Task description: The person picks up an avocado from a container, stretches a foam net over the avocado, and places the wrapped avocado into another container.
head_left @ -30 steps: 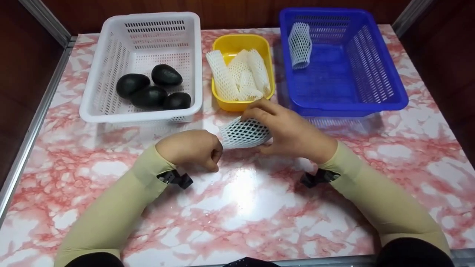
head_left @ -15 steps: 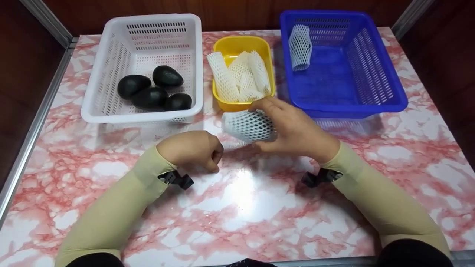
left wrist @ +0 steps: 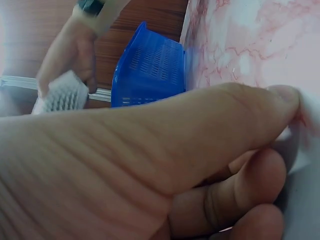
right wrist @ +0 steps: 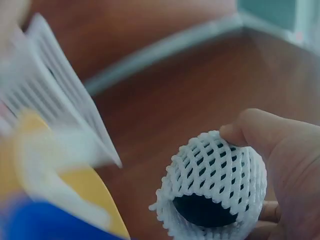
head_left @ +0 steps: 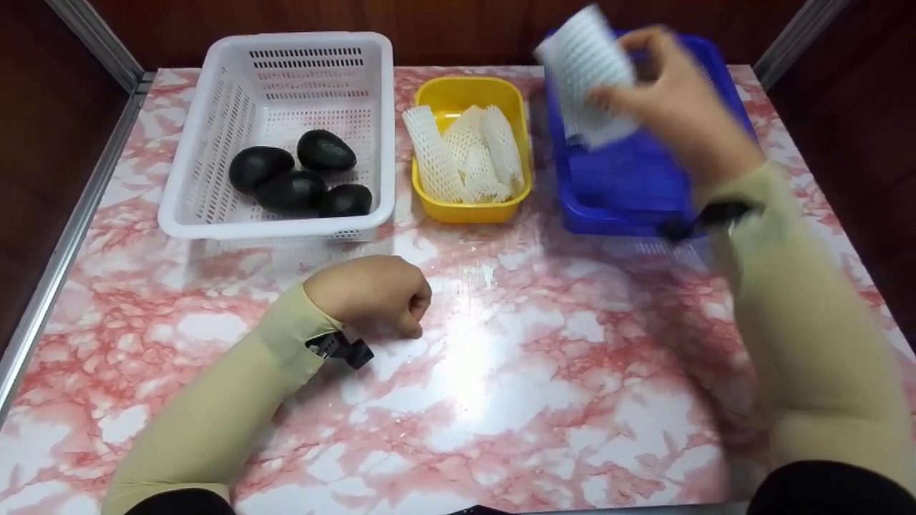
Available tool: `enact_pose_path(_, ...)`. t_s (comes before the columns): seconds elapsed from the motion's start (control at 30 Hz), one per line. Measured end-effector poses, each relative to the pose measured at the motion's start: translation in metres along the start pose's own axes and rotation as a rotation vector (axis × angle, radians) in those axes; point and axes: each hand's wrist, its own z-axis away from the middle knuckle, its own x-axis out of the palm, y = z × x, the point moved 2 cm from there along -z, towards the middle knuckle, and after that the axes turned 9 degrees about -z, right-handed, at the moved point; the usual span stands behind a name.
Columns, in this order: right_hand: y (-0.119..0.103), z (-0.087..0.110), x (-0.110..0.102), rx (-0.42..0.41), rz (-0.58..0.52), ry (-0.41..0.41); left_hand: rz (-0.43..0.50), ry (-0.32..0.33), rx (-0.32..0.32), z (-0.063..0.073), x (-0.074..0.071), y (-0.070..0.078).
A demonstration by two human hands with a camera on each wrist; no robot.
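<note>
My right hand (head_left: 665, 100) grips an avocado in a white foam net sleeve (head_left: 590, 79) above the blue basket (head_left: 622, 222). In the right wrist view, the dark avocado (right wrist: 204, 211) shows through the sleeve's open end, and the thumb presses on the netting. Motion blurs this hand in the head view. My left hand (head_left: 372, 292) rests on the table with its fingers loosely curled and nothing in them. The left wrist view shows its thumb (left wrist: 240, 110) stretched over the bent fingers. The hand and sleeve cover much of the blue basket's inside.
Several dark avocados (head_left: 290, 192) lie in the white basket (head_left: 275, 230) at the back left. Between the baskets stands a yellow tub (head_left: 469, 212) with several foam net sleeves (head_left: 436, 157) in it. A wooden wall (head_left: 465, 32) closes off the back of the marbled table (head_left: 501, 429).
My right hand has lifted the netted avocado from the table near the yellow tub and carried it right and back, over the blue basket. The left hand has stayed in place.
</note>
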Motion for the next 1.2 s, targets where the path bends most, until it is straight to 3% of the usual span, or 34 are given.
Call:
enact_pose_path(0.13, -0.004, -0.046, -0.042, 0.151, -0.084, 0.099, -0.005, 0.003, 0.008, 0.0, 0.001, -0.001)
enact_pose_path(0.23, 0.004, -0.066, -0.064, 0.239, -0.048, 0.129, -0.014, 0.007, 0.013, -0.001, 0.002, -0.002)
enact_pose_path(0.5, 0.037, -0.096, -0.081, 0.409, 0.078, 0.114, -0.025, 0.013, 0.027, -0.002, 0.004, -0.004)
enact_pose_path(0.73, 0.052, -0.108, -0.075, 0.428, 0.393, 0.07, -0.022, 0.006, 0.018, -0.005, 0.002, -0.004)
enact_pose_path(1.2, 0.081, -0.117, -0.066, 0.316, 0.668, -0.027, 0.003, 0.014, 0.02, -0.004, 0.003, -0.005)
